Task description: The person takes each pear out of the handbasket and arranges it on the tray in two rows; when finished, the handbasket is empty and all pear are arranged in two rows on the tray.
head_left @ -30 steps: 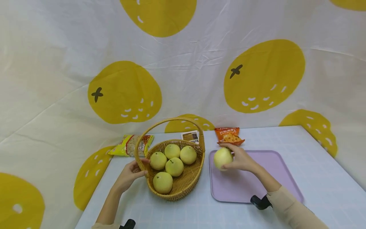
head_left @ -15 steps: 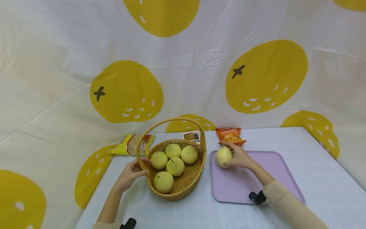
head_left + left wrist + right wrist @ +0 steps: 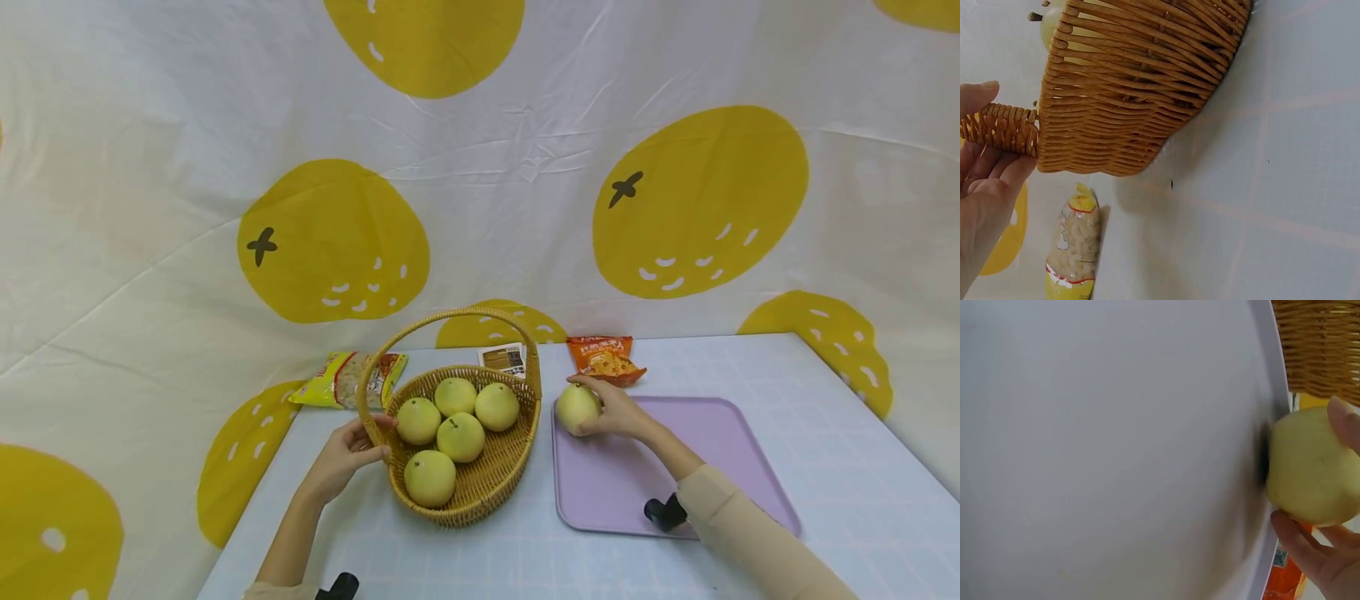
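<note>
A wicker basket (image 3: 487, 492) with a tall arched handle holds several round yellow-green pears (image 3: 429, 478). My left hand (image 3: 335, 460) grips the handle's lower left end between thumb and fingers; the left wrist view shows the thumb on one side of the woven handle (image 3: 1010, 128) and the fingers on the other. My right hand (image 3: 619, 414) holds another pear (image 3: 577, 408) by its sides, at the far left corner of a lilac tray (image 3: 637, 492). In the right wrist view that pear (image 3: 1313, 465) is close by the tray's rim; whether it touches the tray is unclear.
Behind the basket lie a yellow snack bag (image 3: 348, 381) and a small printed card (image 3: 502, 358). An orange snack packet (image 3: 602, 360) lies just beyond the tray. A patterned cloth (image 3: 525, 208) hangs along the table's back edge.
My right hand has lowered the pear toward the tray, shifting slightly right and then left to the tray's far left corner. The left hand and basket have stayed in place.
</note>
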Tool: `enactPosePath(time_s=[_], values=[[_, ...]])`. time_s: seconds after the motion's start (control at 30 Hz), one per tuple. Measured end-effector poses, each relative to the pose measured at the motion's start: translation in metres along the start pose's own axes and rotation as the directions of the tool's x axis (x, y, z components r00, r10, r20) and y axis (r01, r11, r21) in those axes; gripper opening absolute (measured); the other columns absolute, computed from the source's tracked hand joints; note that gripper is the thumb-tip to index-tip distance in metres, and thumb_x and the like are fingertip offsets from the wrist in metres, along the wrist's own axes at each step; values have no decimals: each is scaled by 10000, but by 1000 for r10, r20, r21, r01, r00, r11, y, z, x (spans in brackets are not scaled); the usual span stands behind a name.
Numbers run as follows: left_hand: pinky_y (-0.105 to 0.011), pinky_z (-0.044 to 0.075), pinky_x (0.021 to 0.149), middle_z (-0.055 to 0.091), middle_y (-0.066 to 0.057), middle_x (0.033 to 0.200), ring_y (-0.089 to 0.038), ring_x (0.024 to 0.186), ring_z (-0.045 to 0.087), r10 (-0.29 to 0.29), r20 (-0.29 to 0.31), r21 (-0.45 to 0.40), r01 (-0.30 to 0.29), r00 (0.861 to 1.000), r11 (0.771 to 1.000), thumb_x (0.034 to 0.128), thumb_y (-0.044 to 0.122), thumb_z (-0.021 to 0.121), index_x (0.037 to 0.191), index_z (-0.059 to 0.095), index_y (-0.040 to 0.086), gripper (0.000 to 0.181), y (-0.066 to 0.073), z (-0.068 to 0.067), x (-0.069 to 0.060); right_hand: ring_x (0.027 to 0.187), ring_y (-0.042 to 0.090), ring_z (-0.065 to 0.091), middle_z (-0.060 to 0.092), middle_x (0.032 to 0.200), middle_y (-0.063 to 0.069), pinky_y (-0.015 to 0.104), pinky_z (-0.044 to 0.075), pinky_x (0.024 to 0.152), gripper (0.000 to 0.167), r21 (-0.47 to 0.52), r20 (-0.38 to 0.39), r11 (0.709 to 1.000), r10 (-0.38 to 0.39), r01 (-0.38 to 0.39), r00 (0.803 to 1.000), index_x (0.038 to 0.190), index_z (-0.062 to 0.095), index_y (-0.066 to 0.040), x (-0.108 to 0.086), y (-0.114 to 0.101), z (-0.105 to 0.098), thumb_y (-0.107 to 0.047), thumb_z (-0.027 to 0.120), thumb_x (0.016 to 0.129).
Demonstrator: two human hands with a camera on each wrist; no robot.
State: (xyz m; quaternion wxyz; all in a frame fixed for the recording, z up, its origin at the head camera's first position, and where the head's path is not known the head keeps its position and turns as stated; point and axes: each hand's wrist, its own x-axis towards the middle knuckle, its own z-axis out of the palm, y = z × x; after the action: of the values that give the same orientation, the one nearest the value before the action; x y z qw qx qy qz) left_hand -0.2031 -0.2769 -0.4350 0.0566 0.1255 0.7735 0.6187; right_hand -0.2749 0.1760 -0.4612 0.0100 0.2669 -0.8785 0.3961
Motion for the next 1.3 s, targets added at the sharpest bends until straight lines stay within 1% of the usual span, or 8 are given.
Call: enactPosePath(time_s=[0.17,0.3,0.5,0.63,0.73,0.93,1.1,1.3], values=[[-187,483,876,485,-333,1266,-230,1125,569,-14,-9,-2,14,1000,1000,857,-33,636,1234,499,-109,408,0,0,0,1189,476,447,419,1371,299,618,413,912,822,5,57,1000,-4,4,998,1368,421,23,-2,0,0,-178,835,687],[-182,480,881,490,-324,1270,-231,1135,564,-20,-14,0,20,1000,1000,850,-11,654,1235,502,-105,425,0,-1,0,1183,469,455,418,1374,294,586,448,882,818,15,53,1000,-17,16,998,1362,421,31,-3,0,1,-177,837,689],[-188,483,879,487,-324,1273,-232,1134,564,-22,-19,-5,22,1000,1000,845,11,669,1239,500,-106,444,0,0,0,1185,471,452,419,1372,295,590,451,883,817,17,50,1000,-22,21,998,1365,419,24,-3,1,1,-174,836,692],[-185,481,882,488,-326,1271,-234,1138,563,-16,-22,-5,16,1000,1000,846,2,663,1234,504,-107,434,1,0,0,1195,466,447,413,1375,299,586,448,898,819,7,26,1000,-26,26,999,1375,404,38,-3,1,0,-156,829,702],[-182,477,886,493,-324,1267,-238,1142,561,-15,-24,-2,15,1000,1000,846,-10,657,1230,507,-107,423,1,0,0,1206,457,444,416,1377,294,586,434,920,831,5,6,1000,-11,11,1000,1389,381,49,-2,3,0,-150,823,714],[-181,474,892,494,-318,1269,-235,1146,559,-32,-20,-6,32,999,999,842,10,671,1238,500,-106,446,1,0,0,1199,473,448,412,1365,317,608,372,978,880,-33,-30,999,24,-25,999,1394,347,65,-2,9,5,-223,828,716],[-180,472,894,492,-317,1273,-231,1150,556,-36,-21,-3,36,999,999,844,4,665,1239,501,-103,442,1,0,0,1178,473,463,444,1334,317,602,380,973,874,-43,-71,998,33,-36,997,1367,364,93,-1,9,9,-248,832,712],[-177,473,891,486,-328,1270,-221,1142,561,-22,-18,-11,22,1000,1000,849,-15,651,1238,498,-109,429,1,1,0,1170,479,464,434,1330,334,604,391,958,885,-45,-47,998,40,-43,998,1374,344,102,-3,8,7,-268,821,726]])
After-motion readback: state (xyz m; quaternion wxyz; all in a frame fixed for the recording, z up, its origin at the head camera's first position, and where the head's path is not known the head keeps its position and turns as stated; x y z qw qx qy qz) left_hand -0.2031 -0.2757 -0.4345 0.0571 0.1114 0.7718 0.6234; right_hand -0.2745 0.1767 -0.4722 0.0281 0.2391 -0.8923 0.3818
